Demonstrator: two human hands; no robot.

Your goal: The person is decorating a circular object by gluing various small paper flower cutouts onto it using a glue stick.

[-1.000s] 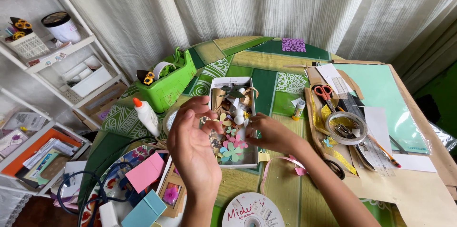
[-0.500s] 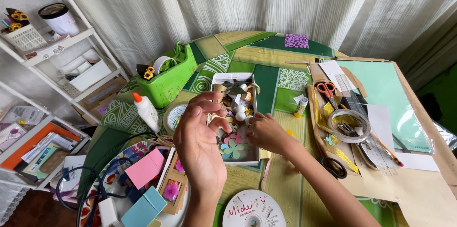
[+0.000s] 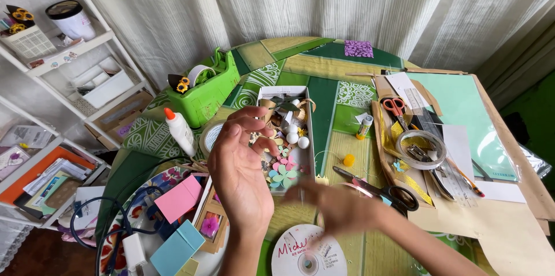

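Craftwork fills the table [image 3: 300,73], and a white box [image 3: 287,137] of paper flowers and small white balls is seen just beyond the left hand [image 3: 240,175], which is raised over the box's near left edge with fingers loosely curled and nothing visibly pinched. The right hand [image 3: 338,206] is blurred just below the box's near end; whether it is clasped on anything cannot be told. A glue bottle [image 3: 179,131] and a green tape dispenser [image 3: 205,94] are placed to the left, one ribbon spool [image 3: 306,253] lies nearest, and two pairs of scissors, black [image 3: 384,190] and red-handled [image 3: 394,105], are counted on the right.
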